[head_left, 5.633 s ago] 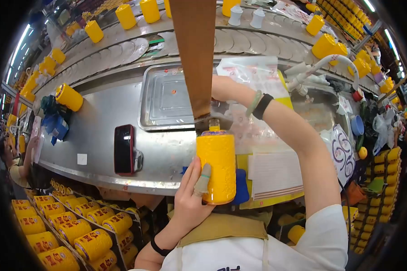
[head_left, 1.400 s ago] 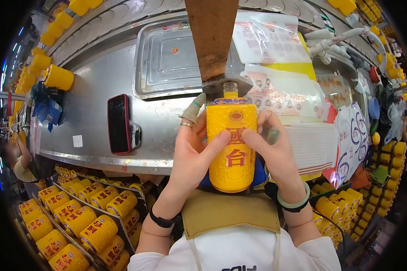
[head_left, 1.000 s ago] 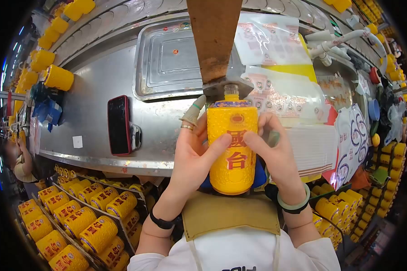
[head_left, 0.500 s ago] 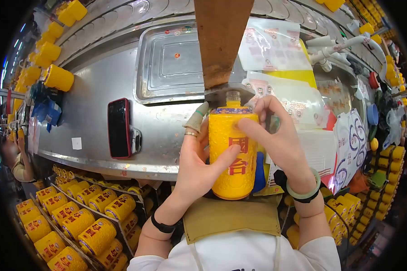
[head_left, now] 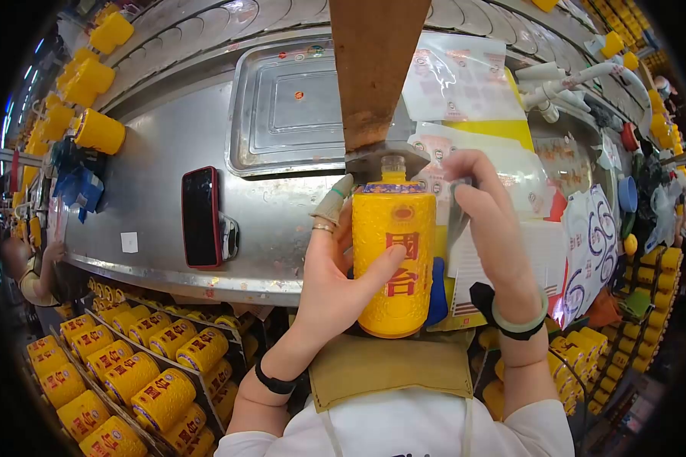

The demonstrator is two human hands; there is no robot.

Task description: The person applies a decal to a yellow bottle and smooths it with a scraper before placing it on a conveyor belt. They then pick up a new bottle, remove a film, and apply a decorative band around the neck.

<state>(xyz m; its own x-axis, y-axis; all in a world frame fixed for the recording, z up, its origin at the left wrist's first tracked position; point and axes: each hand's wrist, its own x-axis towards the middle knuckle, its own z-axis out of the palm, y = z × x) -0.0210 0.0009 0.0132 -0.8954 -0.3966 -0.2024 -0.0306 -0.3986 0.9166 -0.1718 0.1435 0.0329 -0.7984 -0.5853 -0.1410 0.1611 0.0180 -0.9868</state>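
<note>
My left hand [head_left: 331,278] is wrapped round a yellow textured bottle [head_left: 392,305], its thumb lying across the red characters on the front. One left finger wears a pale finger cot [head_left: 333,199] with a green band. The bottle stands upright in this view, its clear threaded neck [head_left: 392,167] uncapped above a blue patterned shoulder. A small red oval emblem [head_left: 402,212] sits high on its front. My right hand [head_left: 495,221] is off the bottle, just to its right over the printed sheets, with fingers bent and thumb and forefinger apart.
A brown post [head_left: 377,68] rises directly beyond the bottle. Left of it are a metal tray [head_left: 240,152] and a phone [head_left: 200,217]. Sticker sheets [head_left: 453,76] cover the bench's right side. Crates of yellow bottles [head_left: 160,396] stand below left; another person's arm [head_left: 42,278] shows far left.
My right hand has let go of the bottle's upper front and moved right, uncovering the red oval emblem. My left hand keeps its hold in the same place.
</note>
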